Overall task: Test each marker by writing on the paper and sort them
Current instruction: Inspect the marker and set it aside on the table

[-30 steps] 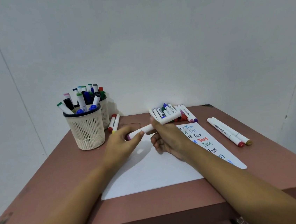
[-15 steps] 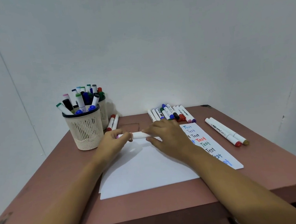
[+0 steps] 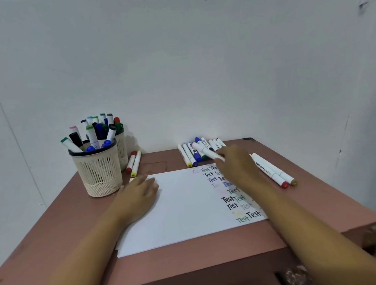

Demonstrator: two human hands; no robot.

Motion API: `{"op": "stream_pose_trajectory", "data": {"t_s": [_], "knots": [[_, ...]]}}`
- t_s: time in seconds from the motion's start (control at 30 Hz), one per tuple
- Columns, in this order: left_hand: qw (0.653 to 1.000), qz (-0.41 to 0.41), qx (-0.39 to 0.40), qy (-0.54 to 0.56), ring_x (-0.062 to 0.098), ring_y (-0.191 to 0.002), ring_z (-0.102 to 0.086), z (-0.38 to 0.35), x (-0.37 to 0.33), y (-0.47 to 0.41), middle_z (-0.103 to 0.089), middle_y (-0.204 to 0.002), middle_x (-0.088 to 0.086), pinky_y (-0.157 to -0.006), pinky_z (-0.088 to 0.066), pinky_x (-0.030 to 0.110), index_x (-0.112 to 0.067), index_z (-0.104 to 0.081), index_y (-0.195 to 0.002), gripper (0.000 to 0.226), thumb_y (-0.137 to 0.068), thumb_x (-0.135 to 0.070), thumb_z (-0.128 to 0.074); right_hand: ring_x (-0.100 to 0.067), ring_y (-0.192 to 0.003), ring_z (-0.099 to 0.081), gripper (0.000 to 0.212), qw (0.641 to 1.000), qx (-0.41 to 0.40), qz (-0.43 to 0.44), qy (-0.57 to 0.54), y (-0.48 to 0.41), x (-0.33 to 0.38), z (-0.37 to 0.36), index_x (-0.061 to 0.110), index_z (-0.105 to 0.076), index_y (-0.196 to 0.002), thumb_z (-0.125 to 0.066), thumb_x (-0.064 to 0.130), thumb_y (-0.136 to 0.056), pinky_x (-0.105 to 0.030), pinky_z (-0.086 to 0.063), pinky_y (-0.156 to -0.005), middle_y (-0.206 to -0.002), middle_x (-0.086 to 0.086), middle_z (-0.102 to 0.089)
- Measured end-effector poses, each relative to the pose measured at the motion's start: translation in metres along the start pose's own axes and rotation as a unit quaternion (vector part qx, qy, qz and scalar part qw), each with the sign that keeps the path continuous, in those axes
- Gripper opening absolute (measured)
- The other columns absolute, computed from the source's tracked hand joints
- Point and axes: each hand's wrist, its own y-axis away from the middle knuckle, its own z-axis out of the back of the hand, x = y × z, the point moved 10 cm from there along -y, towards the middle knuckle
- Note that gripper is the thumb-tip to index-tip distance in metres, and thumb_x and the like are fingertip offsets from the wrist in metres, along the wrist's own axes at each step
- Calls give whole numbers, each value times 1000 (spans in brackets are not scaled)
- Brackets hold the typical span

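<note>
A white sheet of paper [image 3: 184, 207] lies on the reddish-brown table [image 3: 194, 260], its right side covered with the word "Test" in several colours. My right hand [image 3: 238, 167] grips a white marker [image 3: 204, 151] that points back-left, over the paper's top right corner and in front of a row of several markers [image 3: 192, 153] at the table's back. My left hand [image 3: 139, 194] rests flat on the paper's top left corner, fingers straight, holding nothing.
Two cream mesh cups [image 3: 98, 170] full of markers stand at the back left, with two markers [image 3: 133, 163] lying beside them. Two more markers [image 3: 273, 172] lie right of the paper. A white wall rises just behind the table.
Both hands held one marker over the paper's top edge. Now my right hand has carried it right toward the back row, and my left hand has let go and lies flat on the paper.
</note>
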Motion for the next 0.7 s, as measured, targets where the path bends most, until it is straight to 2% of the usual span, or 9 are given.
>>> {"op": "stream_pose_trajectory", "data": {"t_s": [0.07, 0.13, 0.23, 0.27, 0.37, 0.5, 0.6, 0.7], "knots": [[1000, -12, 2, -16, 17, -136, -33, 1, -6, 1, -39, -146, 2, -108, -25, 29, -15, -47, -134, 43, -101, -36, -31, -22, -70, -57, 21, 999, -12, -49, 5, -4, -29, 18, 7, -70, -98, -54, 19, -92, -32, -44, -59, -85, -7, -65], [999, -20, -2, -26, 19, -130, -39, 3, -11, 3, -44, -140, 4, -102, -29, 26, -11, -50, -129, 41, -101, -35, -34, -22, -74, -59, 21, 995, -20, -92, 17, -3, -59, 36, 12, -69, -103, -56, 24, -92, -32, -45, -60, -86, -4, -65], [1000, -20, -6, -18, 18, -132, -37, 4, -10, 2, -41, -145, 3, -103, -27, 25, -13, -49, -132, 41, -100, -35, -35, -30, -92, -60, 25, 987, -12, -153, 50, -1, -99, 53, 10, -67, -109, -58, 23, -91, -33, -46, -71, -99, -11, -66], [1000, -19, -6, -16, 17, -135, -34, 3, -9, 1, -38, -148, 2, -105, -26, 25, -16, -47, -135, 42, -100, -36, -35, -30, -93, -60, 25, 983, -7, -176, 56, -1, -113, 55, 8, -67, -108, -57, 22, -90, -34, -47, -72, -99, -11, -66], [999, -20, -6, -27, 16, -138, -30, 2, -8, -1, -33, -151, -1, -109, -24, 27, -21, -43, -139, 43, -100, -38, -35, -28, -82, -61, 19, 973, 4, -224, 52, 1, -144, 57, 6, -67, -98, -53, 15, -87, -31, -46, -64, -88, -9, -65], [999, -21, -8, -28, 16, -138, -30, 2, -6, -1, -34, -151, -1, -109, -23, 26, -20, -43, -140, 44, -100, -38, -35, -24, -60, -48, 13, 965, 39, -256, 40, 3, -162, 51, 4, -55, -73, -50, 9, -83, -27, -30, -49, -66, -8, -52], [999, -22, -6, -26, 16, -139, -29, 2, -7, -1, -33, -151, -1, -110, -22, 27, -20, -42, -141, 45, -100, -38, -35, -20, -55, -40, 24, 961, 57, -269, 40, 0, -169, 46, 8, -40, -62, -50, 6, -83, -29, -26, -46, -61, -6, -45], [999, -25, -7, -21, 16, -137, -32, 2, -9, -1, -37, -149, -1, -108, -24, 27, -19, -44, -139, 44, -100, -37, -36, -18, -54, -38, 29, 960, 74, -268, 43, -1, -171, 39, 10, -35, -61, -50, 6, -85, -28, -25, -46, -61, -5, -43]]}}
